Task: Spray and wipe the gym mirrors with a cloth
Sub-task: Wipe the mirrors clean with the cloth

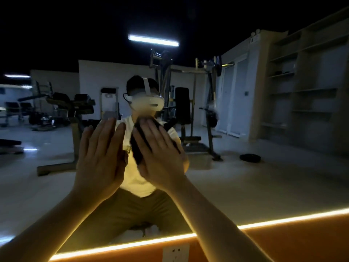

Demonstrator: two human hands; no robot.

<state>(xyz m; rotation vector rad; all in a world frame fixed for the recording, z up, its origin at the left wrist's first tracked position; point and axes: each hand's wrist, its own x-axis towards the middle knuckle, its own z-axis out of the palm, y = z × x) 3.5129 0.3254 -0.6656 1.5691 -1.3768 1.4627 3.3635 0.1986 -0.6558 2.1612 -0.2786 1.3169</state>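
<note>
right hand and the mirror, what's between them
A dark cloth lies between the right hand and the mirror, pressed flat under the hand's straight fingers; the head view shows it.

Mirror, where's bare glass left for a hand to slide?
The big wall mirror is bare left of the left hand and right of the right hand, down to the glowing yellow light strip. The middle is crowded: both flat hands and the dark cloth.

My right hand (160, 159) presses a dark cloth (136, 148) flat on the mirror (255, 176); my left hand (100, 157) is raised beside it, fingers straight.
</note>
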